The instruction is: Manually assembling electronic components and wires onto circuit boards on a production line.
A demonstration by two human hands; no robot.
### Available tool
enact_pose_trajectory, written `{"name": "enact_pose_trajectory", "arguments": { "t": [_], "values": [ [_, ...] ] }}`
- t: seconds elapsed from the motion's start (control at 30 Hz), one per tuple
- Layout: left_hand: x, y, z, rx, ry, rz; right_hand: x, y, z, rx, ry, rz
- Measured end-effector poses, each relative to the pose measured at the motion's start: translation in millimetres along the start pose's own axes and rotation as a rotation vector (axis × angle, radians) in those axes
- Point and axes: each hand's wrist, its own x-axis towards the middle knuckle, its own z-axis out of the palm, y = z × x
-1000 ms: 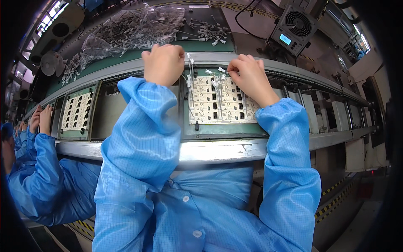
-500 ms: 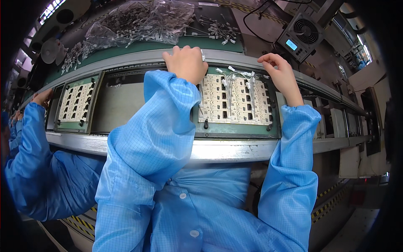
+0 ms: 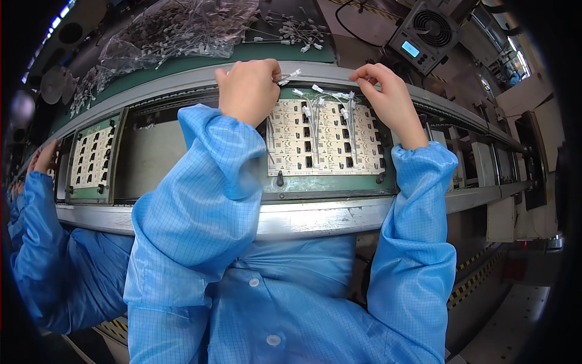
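Observation:
My left hand [image 3: 250, 91] is closed above the upper left corner of a panel of cream circuit boards [image 3: 332, 136]. A wire lead with a white connector [image 3: 291, 77] sticks out from its fingers. At the panel's upper right is my right hand [image 3: 391, 100], thumb and forefinger bent toward each other in a pinch; what is between them, if anything, I cannot make out. Several white wire leads [image 3: 315, 124] with plugs lie across the boards, their upper ends bunched near the far edge. The panel sits in a green carrier [image 3: 333, 186] with black clips.
The carrier rests between the metal rails [image 3: 327, 219] of a conveyor line. Left stands another loaded carrier [image 3: 92, 156], beside a co-worker's hand [image 3: 43, 156]. Beyond the far rail lie a plastic bag of leads [image 3: 176, 36], loose leads [image 3: 291, 30] and a fan unit [image 3: 424, 37] with a lit display.
The whole view has shifted, so the carrier and hands appear further left. More of the lead's white connector shows beside my left hand. My right hand stays near the panel's upper right.

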Motion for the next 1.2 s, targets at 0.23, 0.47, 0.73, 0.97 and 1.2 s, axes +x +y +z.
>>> {"name": "enact_pose_trajectory", "arguments": {
  "t": [0.23, 0.47, 0.73, 0.97, 1.2],
  "values": [
    [0.3, -7.2, 1.1, -0.019, 0.018, 0.083, -3.5, -11.0, 8.8, -0.132, -0.043, -0.07],
    [-2.3, -4.5, -1.1, 0.166, 0.033, 0.174, 0.3, -27.7, 18.4, -0.184, 0.009, -0.243],
    [-4.7, -0.1, 5.2, 0.225, 0.044, 0.262, 11.1, -62.9, 52.9, -0.475, -0.15, -0.185],
    [-2.3, -2.6, 8.3, 0.173, 0.063, 0.257, 14.4, -75.2, 60.2, -0.663, -0.115, -0.069],
    [-2.1, -1.3, 7.2, 0.194, 0.051, 0.267, 13.5, -73.4, 55.5, -0.547, -0.159, 0.049]
  ]
}}
